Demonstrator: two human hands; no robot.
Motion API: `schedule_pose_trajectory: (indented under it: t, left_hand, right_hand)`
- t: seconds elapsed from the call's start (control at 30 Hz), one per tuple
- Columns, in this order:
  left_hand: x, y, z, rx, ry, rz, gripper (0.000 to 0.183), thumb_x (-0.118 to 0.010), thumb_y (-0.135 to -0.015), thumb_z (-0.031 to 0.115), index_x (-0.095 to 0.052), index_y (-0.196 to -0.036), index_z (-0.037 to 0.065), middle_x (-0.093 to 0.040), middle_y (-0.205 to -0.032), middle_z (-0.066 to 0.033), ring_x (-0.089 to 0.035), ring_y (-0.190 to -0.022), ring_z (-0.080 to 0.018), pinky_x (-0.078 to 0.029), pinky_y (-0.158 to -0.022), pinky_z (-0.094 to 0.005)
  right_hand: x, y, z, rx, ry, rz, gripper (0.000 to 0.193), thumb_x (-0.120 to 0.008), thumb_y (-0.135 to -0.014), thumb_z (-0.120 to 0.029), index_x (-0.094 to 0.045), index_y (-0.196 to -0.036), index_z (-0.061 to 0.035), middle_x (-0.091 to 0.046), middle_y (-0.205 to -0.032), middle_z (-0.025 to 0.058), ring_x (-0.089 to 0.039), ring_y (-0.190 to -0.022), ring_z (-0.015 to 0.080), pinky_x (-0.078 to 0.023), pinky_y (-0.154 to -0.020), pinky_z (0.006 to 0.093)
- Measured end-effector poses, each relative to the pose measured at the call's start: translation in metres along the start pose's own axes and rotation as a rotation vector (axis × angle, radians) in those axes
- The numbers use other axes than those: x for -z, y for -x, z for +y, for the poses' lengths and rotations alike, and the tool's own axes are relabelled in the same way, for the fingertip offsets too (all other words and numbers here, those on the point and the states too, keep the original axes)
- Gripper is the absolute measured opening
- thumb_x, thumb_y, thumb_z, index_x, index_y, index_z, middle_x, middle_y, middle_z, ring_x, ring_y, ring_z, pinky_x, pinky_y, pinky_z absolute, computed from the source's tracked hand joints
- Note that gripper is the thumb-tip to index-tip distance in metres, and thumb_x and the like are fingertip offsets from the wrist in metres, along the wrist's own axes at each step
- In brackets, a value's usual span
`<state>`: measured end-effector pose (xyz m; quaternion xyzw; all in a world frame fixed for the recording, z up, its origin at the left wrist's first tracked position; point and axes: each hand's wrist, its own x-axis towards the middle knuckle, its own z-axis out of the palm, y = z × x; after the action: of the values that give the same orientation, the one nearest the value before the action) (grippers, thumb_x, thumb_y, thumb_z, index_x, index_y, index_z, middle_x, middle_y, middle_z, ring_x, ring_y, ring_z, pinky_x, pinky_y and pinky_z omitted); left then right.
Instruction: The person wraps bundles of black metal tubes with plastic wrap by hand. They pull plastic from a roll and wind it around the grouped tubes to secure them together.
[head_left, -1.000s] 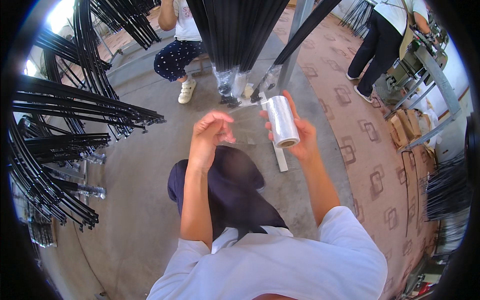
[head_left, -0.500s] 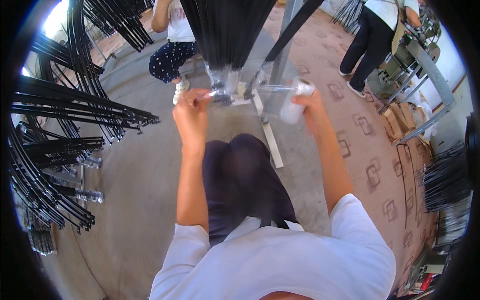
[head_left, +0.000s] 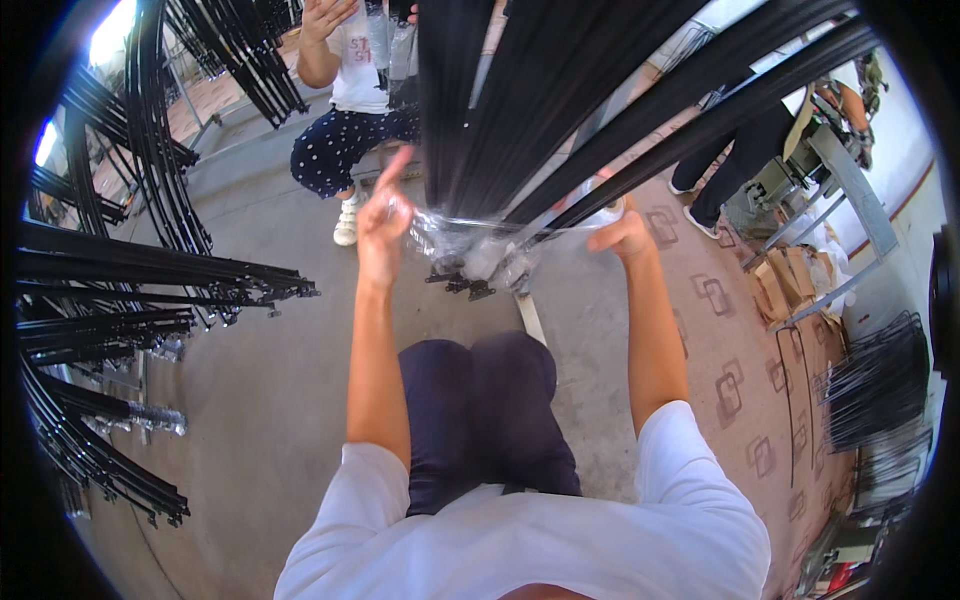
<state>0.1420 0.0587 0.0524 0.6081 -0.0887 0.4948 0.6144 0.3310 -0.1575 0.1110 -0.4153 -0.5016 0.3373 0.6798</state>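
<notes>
Long black rods point(head_left: 540, 95) hang in a bundle in front of me, their lower ends wrapped in clear stretch film point(head_left: 455, 235). Dark end fittings point(head_left: 462, 283) poke out below the film. On the left side of the bundle, my left hand point(head_left: 382, 225) has one finger pointing up and the others curled at the film's edge. At the right, my right hand point(head_left: 622, 235) grips a roll of stretch film point(head_left: 606, 214), partly hidden behind the rods. A taut strip of film runs across the bundle's front between my hands.
More black rods point(head_left: 150, 265) hang on racks at the left. A person in dotted trousers point(head_left: 345, 150) crouches ahead; another point(head_left: 725, 160) stands by a metal bench point(head_left: 850, 185) at the right. Cardboard boxes point(head_left: 785, 285) lie below it. A metal stand foot point(head_left: 530, 318) is near my knees.
The bundle's wrapped ends have come nearer to me, and the rods now slant out to the upper right. The film roll has moved partly behind the rods. One left finger now points up.
</notes>
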Motion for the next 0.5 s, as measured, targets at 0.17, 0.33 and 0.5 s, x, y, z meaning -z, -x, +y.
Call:
schedule_pose_trajectory:
  t: [0.17, 0.33, 0.5]
  left_hand:
    - [-0.029, -0.006, 0.001, 0.299, 0.426, 0.071, 0.027, -0.042, -0.089, 0.018, -0.05, -0.108, 0.0, -0.056, -0.102, -0.0044, -0.052, -0.093, -0.0115, -0.038, -0.084, -0.0245]
    - [-0.021, -0.016, -0.008, 0.297, 0.291, 0.161, 0.027, -0.037, -0.091, 0.013, -0.049, -0.112, 0.002, -0.057, -0.1, -0.0038, -0.054, -0.089, -0.0103, -0.041, -0.081, -0.0236]
    - [-0.017, -0.022, 0.001, 0.349, 0.241, 0.035, 0.023, -0.04, -0.089, 0.01, -0.053, -0.107, 0.002, -0.059, -0.097, -0.0025, -0.055, -0.084, -0.0081, -0.043, -0.076, -0.0215]
  right_hand:
    - [-0.035, -0.006, 0.019, 0.088, -0.099, 0.256, 0.079, -0.051, -0.029, 0.003, -0.049, -0.108, -0.0006, -0.058, -0.098, 0.0095, -0.053, -0.094, 0.024, -0.044, -0.076, 0.0317]
    - [-0.033, -0.019, 0.019, 0.047, 0.219, 0.296, 0.067, -0.052, -0.043, 0.005, -0.047, -0.109, -0.0008, -0.056, -0.089, 0.0055, -0.055, -0.076, 0.017, -0.044, -0.054, 0.028]
    - [-0.036, -0.048, 0.028, 0.024, 0.038, 0.345, 0.038, -0.053, -0.081, -0.019, -0.046, -0.116, -0.0051, -0.055, -0.1, 0.0024, -0.053, -0.088, 0.0157, -0.045, -0.073, 0.0288]
